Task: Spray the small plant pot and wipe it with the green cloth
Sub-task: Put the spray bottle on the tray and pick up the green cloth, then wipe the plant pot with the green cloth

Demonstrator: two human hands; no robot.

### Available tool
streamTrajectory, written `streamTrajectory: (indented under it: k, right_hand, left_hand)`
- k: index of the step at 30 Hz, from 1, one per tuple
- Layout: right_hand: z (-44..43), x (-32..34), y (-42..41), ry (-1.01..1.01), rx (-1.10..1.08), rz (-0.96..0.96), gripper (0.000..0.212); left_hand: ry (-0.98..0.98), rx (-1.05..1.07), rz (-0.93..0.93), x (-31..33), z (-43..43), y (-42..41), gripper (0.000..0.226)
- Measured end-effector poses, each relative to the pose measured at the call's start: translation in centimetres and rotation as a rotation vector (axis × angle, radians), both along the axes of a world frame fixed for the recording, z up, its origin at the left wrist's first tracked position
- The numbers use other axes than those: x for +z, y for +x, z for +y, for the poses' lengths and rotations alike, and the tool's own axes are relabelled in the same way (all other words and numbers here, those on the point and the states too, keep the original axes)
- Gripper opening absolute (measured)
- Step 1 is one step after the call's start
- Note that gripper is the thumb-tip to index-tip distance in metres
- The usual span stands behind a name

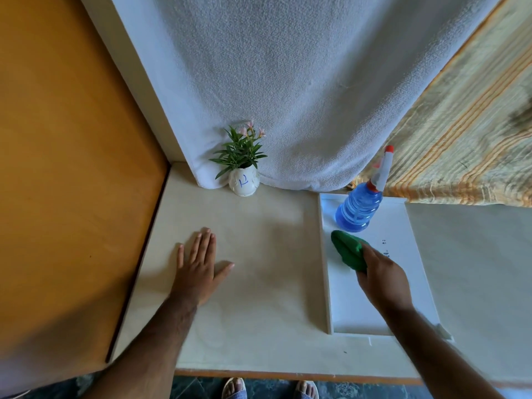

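Observation:
The small white plant pot (244, 182) with green leaves and pink flowers stands at the back of the pale counter, a blue mark on its front. A blue spray bottle (359, 208) with a white and red trigger head stands at the far end of a white tray (408, 283). The green cloth (347, 249) lies bunched on the tray just in front of the bottle, and my right hand (380, 276) is closed on its near end. My left hand (201, 266) rests flat on the counter, fingers spread, well in front of the pot.
A white towel (288, 82) hangs behind the pot. A striped curtain (466, 125) hangs at the right behind the bottle. An orange wooden panel (66, 168) borders the counter on the left. The counter's front edge (288, 374) is near my feet.

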State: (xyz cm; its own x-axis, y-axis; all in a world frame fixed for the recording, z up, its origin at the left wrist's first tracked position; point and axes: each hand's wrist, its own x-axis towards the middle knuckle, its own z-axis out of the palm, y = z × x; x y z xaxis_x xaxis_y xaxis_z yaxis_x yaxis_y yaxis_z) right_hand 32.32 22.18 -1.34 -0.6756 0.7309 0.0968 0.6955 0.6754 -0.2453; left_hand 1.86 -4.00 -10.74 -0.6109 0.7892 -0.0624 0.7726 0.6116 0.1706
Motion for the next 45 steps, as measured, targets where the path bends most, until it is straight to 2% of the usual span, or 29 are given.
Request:
streamTrajectory:
  k: [4,9,17,20,24,30,37,45]
  right_hand:
    - [-1.0,1.9,-5.0,0.017,0.130,0.175,0.065]
    - [-2.5,0.9,-14.5,-0.005,0.376,0.237,0.064]
    - [-3.0,-0.2,-24.4,0.087,0.415,0.329,0.057]
    - [-3.0,-1.3,-25.8,0.103,0.403,0.323,0.057]
    - [-3.3,-3.0,-26.6,0.110,0.404,0.291,0.046]
    - [-3.6,-4.6,-25.5,0.060,0.415,0.221,0.051]
    - [-2.9,-1.8,-26.9,0.172,0.457,0.363,0.049]
    - [-2.2,-4.6,-26.2,0.206,0.531,0.254,0.047]
  left_hand:
    - [-0.011,0.010,-0.018,-0.1,0.0,-0.1,0.092]
    - [-0.015,0.012,-0.047,-0.4,0.2,-0.2,0.097]
    - [-0.002,0.005,-0.006,-0.5,0.0,-0.3,0.098]
    - [-0.007,0.004,-0.001,-0.5,0.0,-0.4,0.098]
    - [-0.017,0.004,0.003,-0.4,0.0,-0.3,0.097]
    - [0.035,-0.004,0.007,-0.6,-0.2,-0.3,0.092]
    - [0.005,0.009,0.010,-0.2,-0.2,-0.2,0.095]
    - [0.026,-0.002,0.020,-0.3,-0.1,-0.3,0.092]
